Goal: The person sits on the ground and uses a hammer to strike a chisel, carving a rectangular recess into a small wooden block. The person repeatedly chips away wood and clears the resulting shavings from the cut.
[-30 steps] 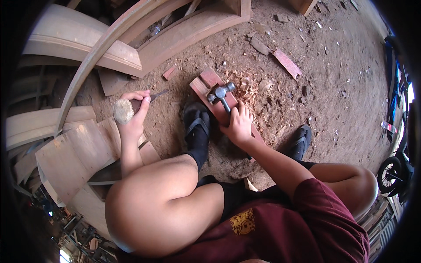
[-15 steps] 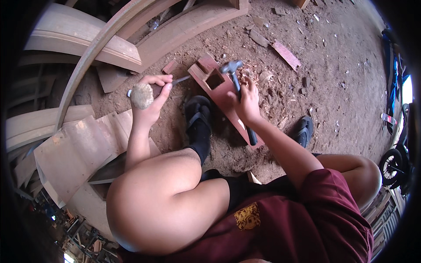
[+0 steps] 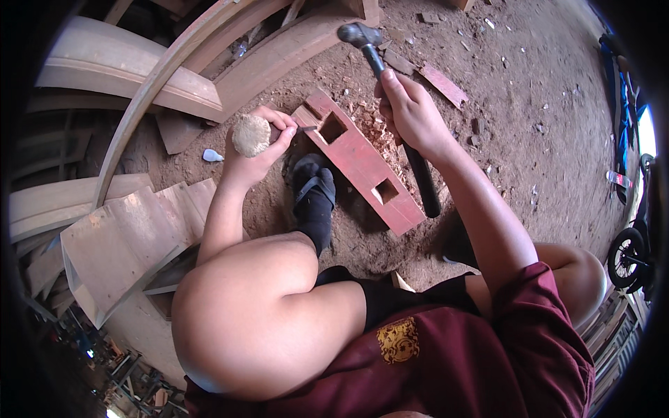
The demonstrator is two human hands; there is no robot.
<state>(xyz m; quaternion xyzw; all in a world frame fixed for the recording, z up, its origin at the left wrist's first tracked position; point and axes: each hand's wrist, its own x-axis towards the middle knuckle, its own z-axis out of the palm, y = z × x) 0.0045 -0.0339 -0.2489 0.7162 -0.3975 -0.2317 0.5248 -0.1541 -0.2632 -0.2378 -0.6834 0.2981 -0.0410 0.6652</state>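
My left hand (image 3: 263, 159) is closed around a chisel (image 3: 251, 136), whose pale, worn handle end faces up. The chisel's thin blade points right, its tip at the left edge of a reddish wooden block (image 3: 359, 164), beside the larger hole; I cannot tell whether it touches. Two square holes are cut in the block, which lies slantwise on the ground. To the right of it, my right hand (image 3: 412, 115) grips a hammer (image 3: 360, 35) by its dark handle. The metal head is raised beyond the block's far end.
Wood shavings (image 3: 376, 125) lie along the block's right side. My sandalled foot (image 3: 313, 182) is close on its left. Curved timber frames (image 3: 279, 63) and boards (image 3: 122, 233) fill the left. A flat reddish offcut (image 3: 444, 85) rests on the dirt floor; a small wheel (image 3: 625, 259) stands far right.
My right hand has taken the hammer by its handle and lifted it off the block. My left hand has moved right, bringing the chisel tip to the block's edge.
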